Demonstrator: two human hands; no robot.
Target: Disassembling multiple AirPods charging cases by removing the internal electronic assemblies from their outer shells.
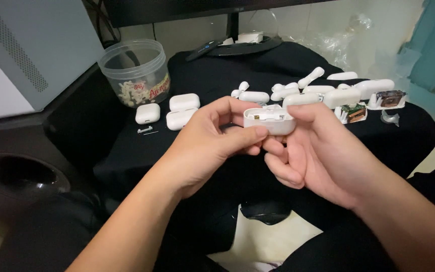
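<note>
Fingers (258, 133) of both hands pinched on white earbud case (269, 120), perhaps half-open, loose shells (298, 90) behind.

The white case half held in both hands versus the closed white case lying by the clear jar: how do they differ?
The held case half is up off the cloth, pinched between the left hand and right hand; the closed case lies untouched on the black cloth. The held one is open, showing metal parts inside; the closed case shows only its smooth shell. Both are white, rounded plastic.
</note>
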